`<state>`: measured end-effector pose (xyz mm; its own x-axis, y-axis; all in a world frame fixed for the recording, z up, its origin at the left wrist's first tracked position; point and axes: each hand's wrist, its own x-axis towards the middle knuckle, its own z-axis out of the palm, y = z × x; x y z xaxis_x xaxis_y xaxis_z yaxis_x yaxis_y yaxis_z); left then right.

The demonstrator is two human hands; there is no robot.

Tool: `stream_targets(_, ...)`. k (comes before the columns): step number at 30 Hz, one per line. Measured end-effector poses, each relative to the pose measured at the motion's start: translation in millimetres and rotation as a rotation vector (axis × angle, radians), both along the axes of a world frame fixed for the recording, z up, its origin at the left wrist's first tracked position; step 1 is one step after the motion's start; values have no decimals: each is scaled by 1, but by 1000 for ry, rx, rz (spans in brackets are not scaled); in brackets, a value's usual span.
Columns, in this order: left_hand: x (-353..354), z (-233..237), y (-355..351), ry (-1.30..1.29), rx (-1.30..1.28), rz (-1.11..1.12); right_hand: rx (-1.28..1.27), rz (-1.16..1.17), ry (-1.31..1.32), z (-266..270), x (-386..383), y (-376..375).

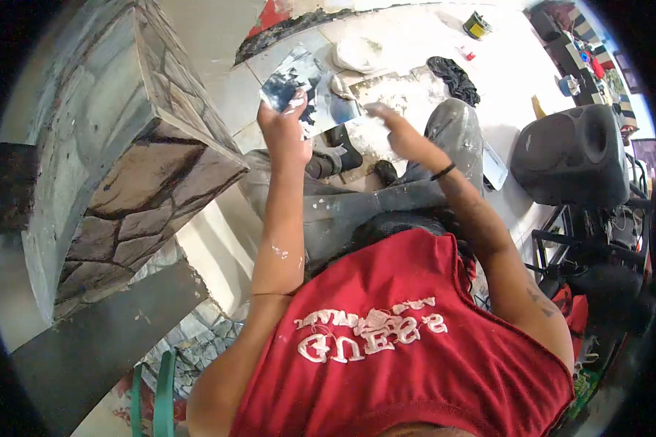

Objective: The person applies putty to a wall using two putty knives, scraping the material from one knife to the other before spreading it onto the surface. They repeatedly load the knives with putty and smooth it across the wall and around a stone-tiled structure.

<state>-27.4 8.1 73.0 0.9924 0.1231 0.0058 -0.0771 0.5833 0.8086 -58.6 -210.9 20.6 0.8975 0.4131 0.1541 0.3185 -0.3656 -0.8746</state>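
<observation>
My left hand (284, 131) grips a thin flat sheet smeared with dark and white paint (288, 84), its thumb lying over the near edge. White paint marks the thumb and forearm. Close to the sheet's right edge is my right hand (404, 138), its fingers bent together and slightly blurred. Whatever those fingers hold, if anything, cannot be made out. Under both hands are my paint-spotted grey trousers (328, 211) and a dark shoe (346, 149).
A structure painted like stonework (146, 182) rises close on the left. A black speaker (572, 156) stands to the right. On the floor ahead lie a whitish bundle (358, 54), a black cloth (453, 79) and an open can (477, 26). A green chair part (164, 393) shows lower left.
</observation>
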Motion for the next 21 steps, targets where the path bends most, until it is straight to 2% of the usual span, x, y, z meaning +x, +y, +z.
stream_targets(2, 9, -11, -3, -1, 138, 16, -122, -192, -196, 9, 15, -18)
stream_targets(4, 19, -28, -6, 24, 285, -5, -312, -199, -431, 35, 30, -23)
stream_targets(5, 21, -30, -8, 36, 297, -16, -284, -64, -429, 62, 31, -13)
stream_targets(8, 27, -34, -14, -27, 243, -47, -268, -47, -462, 38, 41, 5)
stream_targets(9, 26, -33, -14, -13, 249, -29, -346, 19, -470, 27, 46, 11)
stream_targets(10, 29, -32, -15, -27, 290, 3, -394, -21, -509, 23, 41, 17)
stream_targets(12, 35, -42, -7, -45, 391, 76, -323, -4, -160, 25, 29, 33)
stream_targets(13, 39, -50, -1, -37, 436, 81, -337, -1, -167, 12, 26, 35)
stream_targets(14, 40, -55, 3, -11, 437, 92, -394, -8, -208, 27, 11, 42)
stream_targets(16, 44, -66, 11, 36, 436, 117, -373, 52, -402, 2, 13, 39)
stream_targets(19, 47, -79, 29, 149, 301, 268, -182, 380, -111, -3, 39, 35)
stream_targets(21, 48, -101, 53, 199, 289, 332, -121, 72, 85, 12, 48, 49)
